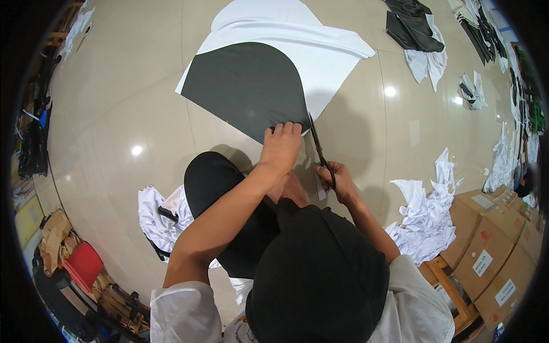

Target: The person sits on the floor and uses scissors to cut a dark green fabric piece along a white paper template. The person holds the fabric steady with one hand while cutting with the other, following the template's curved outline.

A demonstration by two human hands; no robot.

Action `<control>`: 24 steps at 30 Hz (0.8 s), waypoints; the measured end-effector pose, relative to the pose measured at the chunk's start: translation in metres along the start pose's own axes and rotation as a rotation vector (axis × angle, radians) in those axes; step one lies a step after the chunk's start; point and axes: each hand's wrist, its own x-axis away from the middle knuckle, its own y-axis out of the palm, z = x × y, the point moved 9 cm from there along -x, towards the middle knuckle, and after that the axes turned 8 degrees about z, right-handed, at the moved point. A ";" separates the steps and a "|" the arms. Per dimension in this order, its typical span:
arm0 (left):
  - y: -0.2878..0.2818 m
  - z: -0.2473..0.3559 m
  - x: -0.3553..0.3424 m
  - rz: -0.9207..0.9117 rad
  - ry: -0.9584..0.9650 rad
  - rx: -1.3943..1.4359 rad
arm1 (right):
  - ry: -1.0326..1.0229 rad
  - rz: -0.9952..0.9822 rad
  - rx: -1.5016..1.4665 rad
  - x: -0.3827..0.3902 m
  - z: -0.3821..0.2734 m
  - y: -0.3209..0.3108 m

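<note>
My left hand (282, 147) grips the lower right corner of a dark grey, round-topped piece (243, 86), its fingers bent over the edge and its thumb hidden. Whether this piece is cloth or a stiffer sheet I cannot tell. It lies on white fabric (329, 54) spread over the floor. To the right, my right hand (338, 182) is closed round the handles of black scissors (319, 150). The blades point away from me and meet the right edge of the dark piece near my left fingertips. A narrow white strip (321, 187) hangs beside the scissor handles.
Tiled floor (126, 114) surrounds the fabric. White scraps (426, 214) are heaped at right, beside cardboard boxes (486, 257). Black and white cloth pieces (416, 34) lie at the far right. A white cloth bundle (157, 214) sits left of my black-clad knees (214, 183).
</note>
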 end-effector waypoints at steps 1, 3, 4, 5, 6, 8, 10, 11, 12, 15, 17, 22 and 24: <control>-0.003 -0.001 -0.001 0.000 -0.010 0.010 | 0.007 0.006 -0.015 -0.001 -0.001 0.000; -0.004 -0.003 -0.001 -0.005 -0.009 0.018 | 0.011 0.009 0.003 -0.006 -0.002 0.001; -0.005 -0.004 -0.001 -0.007 -0.009 0.022 | 0.012 0.011 0.011 -0.007 -0.003 0.002; -0.005 -0.004 -0.002 -0.010 -0.002 0.021 | 0.012 0.010 -0.001 -0.009 -0.003 0.002; -0.005 -0.003 -0.002 -0.013 0.006 0.020 | 0.011 0.009 -0.013 -0.011 -0.004 0.003; -0.004 -0.003 -0.001 -0.012 0.017 0.021 | 0.011 0.006 -0.021 -0.014 -0.005 0.003; -0.003 -0.002 -0.001 -0.003 0.026 0.023 | 0.011 0.000 -0.011 -0.017 -0.004 0.003; -0.004 -0.002 -0.001 0.000 0.028 0.032 | 0.007 0.005 -0.016 -0.018 -0.004 0.003; -0.005 -0.001 -0.001 0.002 0.031 0.040 | 0.002 0.010 -0.021 -0.019 -0.004 0.003; -0.005 -0.001 -0.001 0.003 0.028 0.053 | -0.006 0.013 -0.011 -0.021 -0.006 0.005; -0.005 -0.002 -0.001 0.005 0.027 0.053 | -0.010 0.013 -0.006 -0.021 -0.007 0.007; -0.006 -0.002 -0.001 0.022 0.038 0.050 | -0.011 0.004 -0.017 -0.020 -0.008 0.008; -0.004 -0.001 -0.002 -0.001 0.032 0.051 | -0.020 0.012 -0.013 -0.021 -0.005 0.007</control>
